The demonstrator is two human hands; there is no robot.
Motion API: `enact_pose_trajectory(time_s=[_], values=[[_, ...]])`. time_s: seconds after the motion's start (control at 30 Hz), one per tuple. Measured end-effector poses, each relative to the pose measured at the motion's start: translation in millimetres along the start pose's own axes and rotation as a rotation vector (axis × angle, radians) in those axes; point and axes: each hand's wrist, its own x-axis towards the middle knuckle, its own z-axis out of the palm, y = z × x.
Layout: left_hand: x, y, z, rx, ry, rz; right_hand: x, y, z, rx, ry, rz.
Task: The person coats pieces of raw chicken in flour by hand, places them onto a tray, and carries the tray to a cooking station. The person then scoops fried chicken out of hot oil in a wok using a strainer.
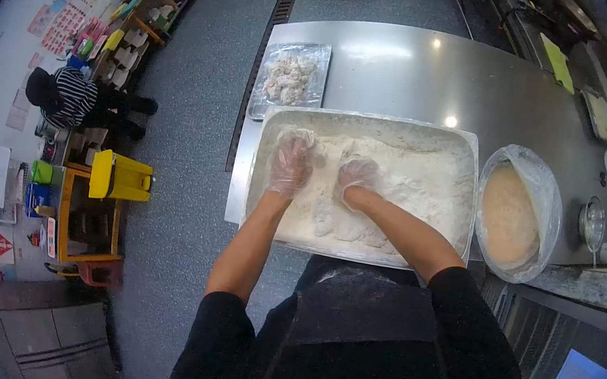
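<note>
A large rectangular tub [469,204] of white flour [421,170] lies in front of me. Both my hands wear clear plastic gloves dusted with flour. My left hand [292,161] is in the tub's left part, its fingers curled down beside a flour-coated lump [318,151]. Near the middle, my right hand [357,175] is also curled into the flour, its fingertips hidden. Whatever either hand grips is covered by flour and glove. More coated lumps [348,228] lie at the tub's near side, below my right hand.
Beyond the tub, a metal tray [318,99] holds several floured pieces [289,76] on the steel table [396,71]. To the right stands a plastic-lined round container [511,217] of pale orange mixture. A person in a striped top [74,98] works at the far left, near a yellow bin [120,176].
</note>
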Motion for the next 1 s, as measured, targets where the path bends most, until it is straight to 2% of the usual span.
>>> enact_pose_trajectory(time_s=[0.03, 0.1, 0.13, 0.2, 0.23, 0.3, 0.33, 0.4, 0.43, 0.5, 0.63, 0.67, 0.73, 0.8, 0.83, 0.87, 0.93, 0.97, 1.0], values=[[5.9, -0.7, -4.5, 0.0, -0.002, 0.009, 7.4, 0.7, 12.3, 0.004, 0.003, 0.008], [10.7, -5.2, -10.9, 0.025, -0.181, -0.136, 24.1, 3.1, 24.6, 0.329, -0.1, 0.13], [13.2, -11.6, -9.5, 0.028, -0.176, -0.128, 30.4, 5.7, 4.2, 0.331, -0.091, 0.133], [12.8, -17.9, -14.0, -0.102, -0.292, -0.222, 33.3, 13.1, -43.8, 0.308, -0.366, 0.091], [13.3, -18.0, -18.6, -0.144, -0.33, -0.254, 29.4, 19.1, -64.2, 0.312, -0.367, 0.092], [27.4, -0.2, -40.9, -0.229, 0.063, -0.029, 25.6, 42.9, -91.6, 0.472, -0.483, 0.029], [25.9, -0.5, -43.5, -0.225, 0.062, -0.033, 22.1, 49.8, -80.4, 0.474, -0.485, 0.024], [24.4, -1.6, -47.9, -0.075, -0.321, -0.218, 12.5, 57.9, -57.2, 0.617, -0.379, 0.077], [24.5, 2.0, -51.1, -0.073, -0.317, -0.221, 6.7, 58.5, -65.6, 0.615, -0.378, 0.072], [29.8, 8.6, -57.7, -0.14, -0.118, -0.041, -3.6, 60.5, -82.0, 0.569, -0.3, -0.111], [32.6, 10.8, -59.5, -0.092, -0.03, 0.087, -7.8, 58.2, -59.1, 0.371, -0.155, -0.084], [29.9, 7.9, -51.3, -0.396, -0.133, -0.114, -8.3, 57.6, -59.8, 0.368, -0.197, -0.063], [22.0, -7.0, -36.5, -0.698, -0.239, -0.32, -14.5, 53.0, -54.8, 0.367, -0.243, -0.041], [36.0, -19.5, -35.9, -0.534, -0.258, -0.129, -10.0, 54.2, -32.3, 0.308, -0.089, -0.087], [48.8, -19.8, -43.5, -0.479, -0.261, -0.061, -6.0, 56.0, -18.4, 0.308, -0.081, -0.08], [75.0, 1.3, -80.4, -0.942, -0.302, -0.23, -5.3, 58.1, -2.6, 0.5, -0.043, -0.043], [106.6, -5.8, -86.8, -1.074, -0.161, -0.217, -7.8, 58.7, -9.9, 0.685, -0.002, 0.0], [122.3, -9.3, -90.0, -1.137, -0.092, -0.202, -8.9, 63.4, -19.2, 0.611, -0.041, -0.153], [139.1, -22.0, -94.8, -0.756, -0.005, 0.015, -12.9, 63.6, -37.4, 0.537, -0.087, -0.304]])
